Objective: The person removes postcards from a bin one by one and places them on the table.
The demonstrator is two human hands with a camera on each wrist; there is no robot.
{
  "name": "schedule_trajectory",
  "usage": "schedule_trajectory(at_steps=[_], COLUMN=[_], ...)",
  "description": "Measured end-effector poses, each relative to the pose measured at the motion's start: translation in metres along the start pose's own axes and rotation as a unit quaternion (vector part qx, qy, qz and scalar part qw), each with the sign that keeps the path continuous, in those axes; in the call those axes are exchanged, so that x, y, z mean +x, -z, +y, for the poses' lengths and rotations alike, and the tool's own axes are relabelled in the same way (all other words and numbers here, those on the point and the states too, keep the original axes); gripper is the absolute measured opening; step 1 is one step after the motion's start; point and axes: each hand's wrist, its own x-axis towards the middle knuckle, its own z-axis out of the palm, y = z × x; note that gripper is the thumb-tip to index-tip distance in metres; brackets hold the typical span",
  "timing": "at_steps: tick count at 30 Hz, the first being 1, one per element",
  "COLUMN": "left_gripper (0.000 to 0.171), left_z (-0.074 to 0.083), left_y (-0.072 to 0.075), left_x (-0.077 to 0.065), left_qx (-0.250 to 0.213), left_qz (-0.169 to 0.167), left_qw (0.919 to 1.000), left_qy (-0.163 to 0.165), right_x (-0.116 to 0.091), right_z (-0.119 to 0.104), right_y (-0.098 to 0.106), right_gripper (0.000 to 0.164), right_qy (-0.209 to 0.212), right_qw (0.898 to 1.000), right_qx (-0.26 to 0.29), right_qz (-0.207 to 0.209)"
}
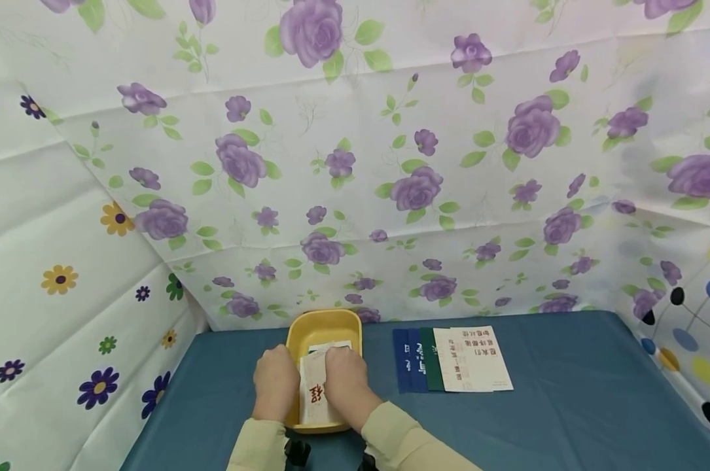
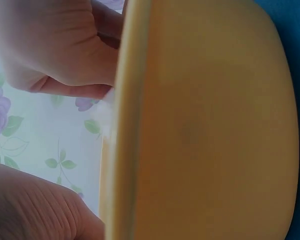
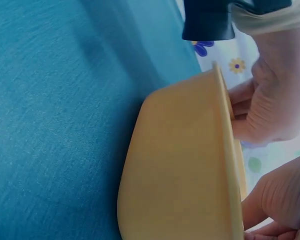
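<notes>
A yellow plastic basin (image 1: 294, 337) sits on the blue table, with paper cards inside. On top lies a whitish card (image 1: 315, 399) printed in red characters. My left hand (image 1: 276, 383), fingers curled, grips the card's left edge over the basin's left side. The right hand (image 1: 345, 379) covers the card's upper right part and holds it there, its fingers bent down. In the left wrist view, the right hand (image 2: 65, 45) reaches past the basin rim (image 2: 127, 115). From the right wrist, the left hand's fingers (image 3: 245, 127) dip behind the rim. Both sets of fingertips are mostly hidden.
Right of the basin, an overlapping row of cards lies on the blue table (image 1: 567, 392): blue cards (image 1: 403, 360), a green card (image 1: 432, 376) and white cards (image 1: 478, 360) with red writing. Floral cloth (image 1: 355, 163) hangs behind, with patterned sheets at both sides.
</notes>
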Motion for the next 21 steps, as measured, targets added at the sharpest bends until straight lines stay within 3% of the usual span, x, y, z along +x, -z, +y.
schedule_trajectory(at_steps=[5, 10, 21], left_gripper=[0.004, 0.006, 0.005], left_z=[0.0, 0.001, 0.001], left_y=[0.001, 0.0, 0.0], left_x=[0.0, 0.002, 0.001], left_qx=[-0.005, 0.004, 0.01], left_qz=[-0.002, 0.004, -0.012], left_qw=[1.0, 1.0, 0.9998], left_qy=[0.0, 0.003, 0.011], right_x=[0.0, 0.0, 0.002], right_z=[0.006, 0.014, 0.022], right_y=[0.005, 0.006, 0.01], right_gripper=[0.016, 0.017, 0.009], right_qy=[0.002, 0.024, -0.028], right_qw=[0.998, 0.994, 0.976], right_qx=[0.061, 0.107, 0.215], right_qz=[-0.018, 0.002, -0.014])
